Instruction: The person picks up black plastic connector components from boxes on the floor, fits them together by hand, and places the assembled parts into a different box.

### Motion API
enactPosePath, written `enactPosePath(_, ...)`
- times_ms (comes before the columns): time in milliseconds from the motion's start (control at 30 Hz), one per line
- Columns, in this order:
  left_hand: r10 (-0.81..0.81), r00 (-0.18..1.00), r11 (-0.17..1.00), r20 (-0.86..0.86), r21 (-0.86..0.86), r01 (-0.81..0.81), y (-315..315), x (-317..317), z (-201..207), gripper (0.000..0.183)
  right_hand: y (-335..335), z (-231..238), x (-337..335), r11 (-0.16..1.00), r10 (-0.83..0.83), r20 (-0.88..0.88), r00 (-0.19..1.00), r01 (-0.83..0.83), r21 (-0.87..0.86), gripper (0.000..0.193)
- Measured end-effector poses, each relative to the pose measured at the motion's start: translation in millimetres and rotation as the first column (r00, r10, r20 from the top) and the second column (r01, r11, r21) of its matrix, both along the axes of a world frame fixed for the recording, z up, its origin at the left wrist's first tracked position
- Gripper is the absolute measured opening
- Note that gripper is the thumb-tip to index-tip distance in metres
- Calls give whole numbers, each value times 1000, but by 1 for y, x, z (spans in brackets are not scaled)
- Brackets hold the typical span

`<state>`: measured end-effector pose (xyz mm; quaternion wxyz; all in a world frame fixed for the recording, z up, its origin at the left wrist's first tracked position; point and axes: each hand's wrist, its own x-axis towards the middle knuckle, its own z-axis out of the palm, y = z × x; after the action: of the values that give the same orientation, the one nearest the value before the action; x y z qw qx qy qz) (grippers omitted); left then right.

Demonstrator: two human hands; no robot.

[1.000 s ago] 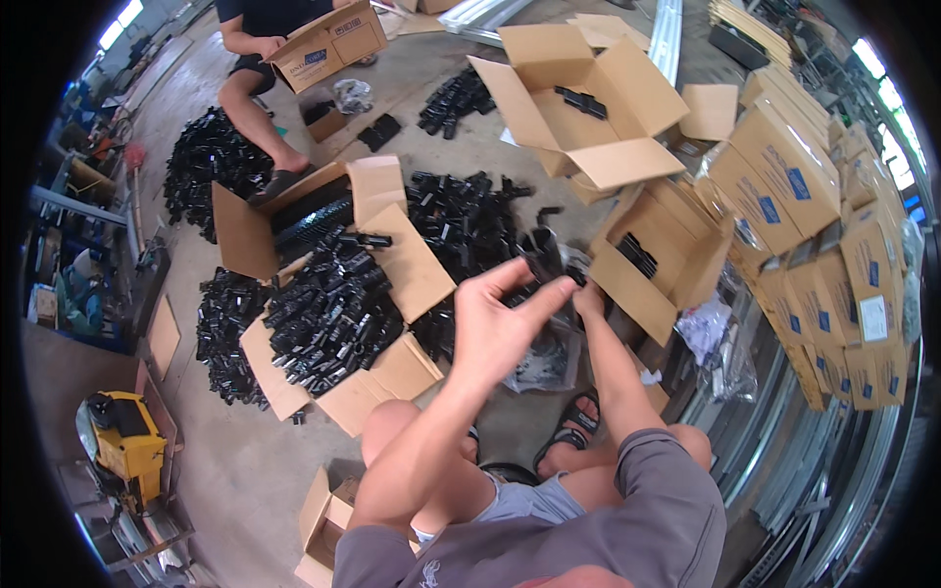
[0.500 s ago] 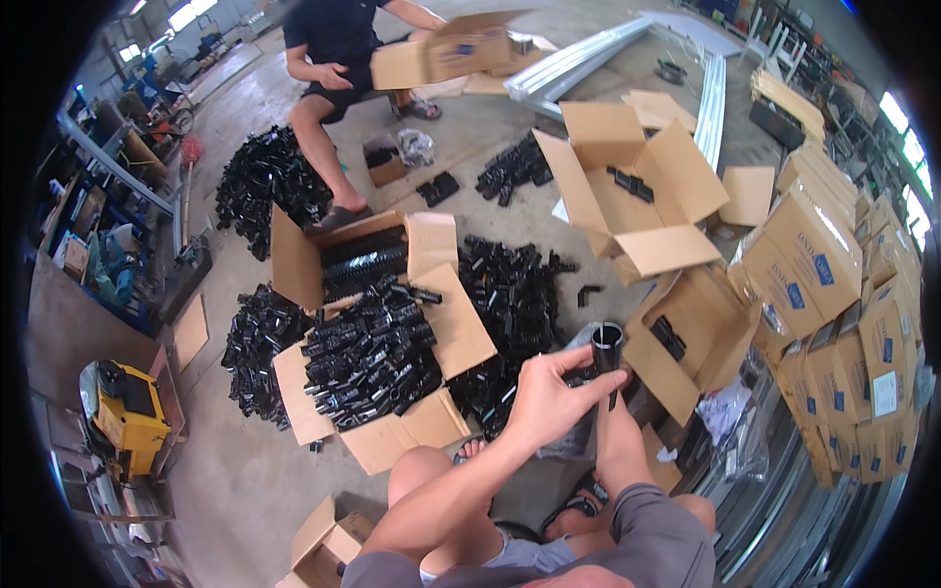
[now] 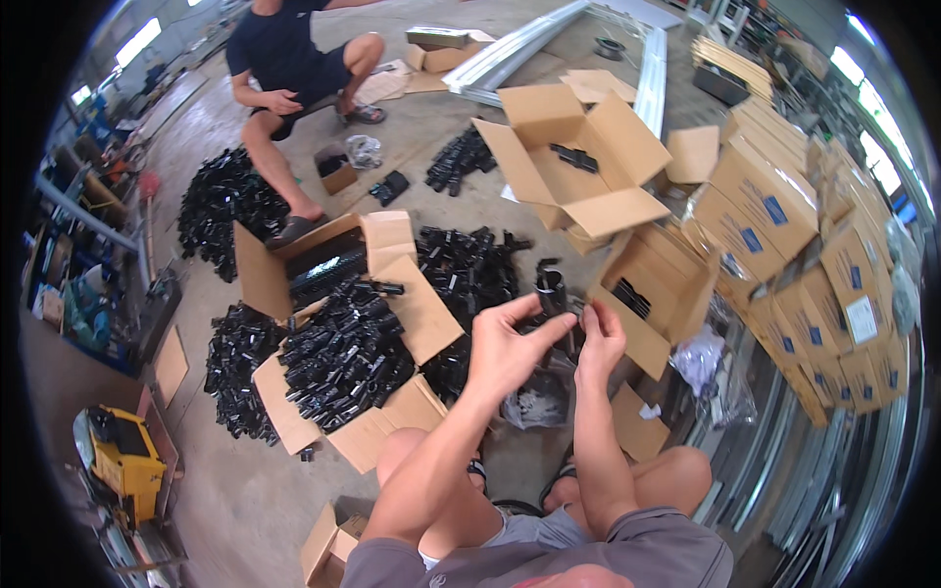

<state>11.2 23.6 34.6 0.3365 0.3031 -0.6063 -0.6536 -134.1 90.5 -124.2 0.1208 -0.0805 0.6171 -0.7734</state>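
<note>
My left hand (image 3: 512,336) pinches a short black tubular fitting (image 3: 552,286) between thumb and fingers, its round mouth turned up. Just right of it is my right hand (image 3: 601,338), thumb and fingertips pressed together; whatever they hold is too small to make out. Beyond my hands lies a heap of similar black fittings (image 3: 469,274) on the floor. To the left, an open carton (image 3: 437,318) is piled high with more of them. An opened carton (image 3: 676,269) to the right has a few black pieces inside. Below my hands lies a clear plastic bag (image 3: 537,404).
A larger open carton (image 3: 627,147) holds one black piece. Stacked sealed cartons (image 3: 765,211) stand at right, above long metal profiles (image 3: 774,490). A co-worker (image 3: 284,59) sits at far left beside another black heap (image 3: 230,206). A yellow machine (image 3: 127,456) stands at left.
My right hand has come out from behind the fitting to its right side. The fitting sits lower and further left in view. The co-worker's carton has left their hands, and one arm reaches out sideways.
</note>
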Motion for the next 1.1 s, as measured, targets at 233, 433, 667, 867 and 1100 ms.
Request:
enactPosePath(233, -158, 974, 987, -164, -9, 158, 15, 7, 1, 20, 46, 160, 35, 957, 181, -520, 835, -272, -103, 15)
enactPosePath(433, -206, 909, 973, -363, 22, 230, 24, 16, 0, 24, 65, 187, 47, 967, 173, -709, 684, -256, -11, 16)
enactPosePath(667, -291, 880, 956, -376, -80, 282, 23, 24, -2, 26, 73, 203, 56, 964, 228, -727, 647, -255, 75, 14)
enactPosePath(867, -316, 888, 948, -333, -71, 310, 25, 22, 0, 26, 73, 194, 56, 945, 287, -705, 649, -313, 96, 13)
enactPosePath(1100, -298, 919, 952, -260, -149, 266, 25, 23, 3, 24, 76, 175, 46, 868, 448, -406, 796, -496, -14, 15)
